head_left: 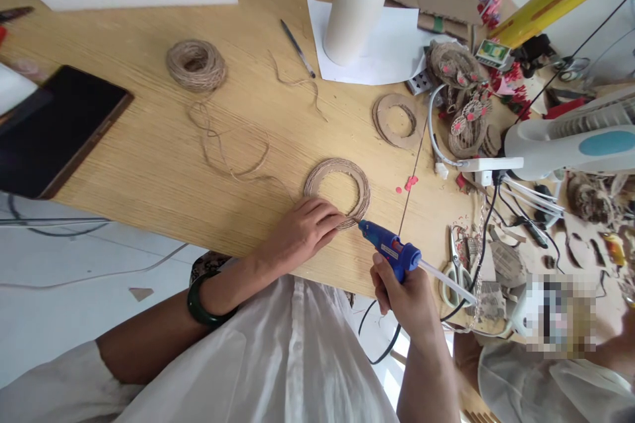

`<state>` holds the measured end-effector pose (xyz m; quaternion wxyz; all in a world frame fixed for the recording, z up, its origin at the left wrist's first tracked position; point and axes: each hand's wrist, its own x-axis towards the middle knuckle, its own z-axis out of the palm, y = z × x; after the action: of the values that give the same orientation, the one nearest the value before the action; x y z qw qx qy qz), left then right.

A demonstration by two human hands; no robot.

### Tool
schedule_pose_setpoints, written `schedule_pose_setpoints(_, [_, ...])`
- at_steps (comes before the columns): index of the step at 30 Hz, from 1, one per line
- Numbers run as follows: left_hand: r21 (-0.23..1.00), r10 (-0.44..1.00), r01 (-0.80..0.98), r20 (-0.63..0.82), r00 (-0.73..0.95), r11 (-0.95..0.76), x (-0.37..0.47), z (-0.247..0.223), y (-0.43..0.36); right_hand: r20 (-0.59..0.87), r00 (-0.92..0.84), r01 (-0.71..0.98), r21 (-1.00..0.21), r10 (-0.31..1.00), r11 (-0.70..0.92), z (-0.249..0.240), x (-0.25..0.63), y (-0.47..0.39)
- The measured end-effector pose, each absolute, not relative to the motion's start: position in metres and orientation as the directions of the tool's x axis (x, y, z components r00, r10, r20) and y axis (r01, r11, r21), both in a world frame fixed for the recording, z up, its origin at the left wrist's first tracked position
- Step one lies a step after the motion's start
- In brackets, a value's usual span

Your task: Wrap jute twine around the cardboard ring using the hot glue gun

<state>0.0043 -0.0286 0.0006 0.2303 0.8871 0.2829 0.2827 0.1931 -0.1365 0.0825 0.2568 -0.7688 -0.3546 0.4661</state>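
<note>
we look down at a wooden worktop (pixel 149 165) where a cardboard ring wrapped in twine (pixel 338 190) lies near the near edge, right of its middle. our left hand (pixel 305 231) lies flat on the ring's near rim, fingers pressing it down, its grip spread open and holding nothing. our right hand (pixel 404 294) has its grip closed around a blue glue gun (pixel 389 251), whose nozzle points at the ring's near right side, touching it or just beside it; we cannot tell which. the ring looks covered in twine on every part we can see, though the hand hides a stretch, so the wrapping seems nearly done. a loose strand of twine (pixel 233 158) runs from the ring across the worktop to a twine ball (pixel 196 65) toward the far left, still uncut. a bare cardboard ring (pixel 395 120) lies farther back, toward the right edge, unwrapped. scissors (pixel 454 271) rest near the near right corner.
</note>
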Motion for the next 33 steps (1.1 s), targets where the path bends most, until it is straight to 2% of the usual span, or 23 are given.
schedule_pose_setpoints(3, [0.570,0.632,0.367,0.378,0.677,-0.735,0.004,0.000,-0.028,-0.527,0.321,0.322,-0.720,0.787,-0.614,0.082,0.193,-0.135])
schedule_pose_setpoints(10, [0.587,0.651,0.374,0.378,0.658,-0.718,0.004,-0.003,-0.030,-0.518,0.327,0.526,-0.595,0.791,-0.607,0.080,0.195,-0.140])
schedule_pose_setpoints(23, [0.585,0.653,0.371,0.394,0.647,-0.721,0.005,-0.003,-0.029,-0.532,0.299,0.556,-0.578,0.792,-0.598,0.091,0.186,-0.136])
schedule_pose_setpoints(29, [0.572,0.644,0.374,0.393,0.657,-0.730,0.005,-0.003,-0.029,-0.521,0.384,0.515,-0.564,0.762,-0.645,0.095,0.182,-0.135])
schedule_pose_setpoints(33, [0.575,0.644,0.370,0.397,0.654,-0.730,0.004,-0.003,-0.029,-0.544,0.329,0.548,-0.555,0.772,-0.625,0.091,0.185,-0.137])
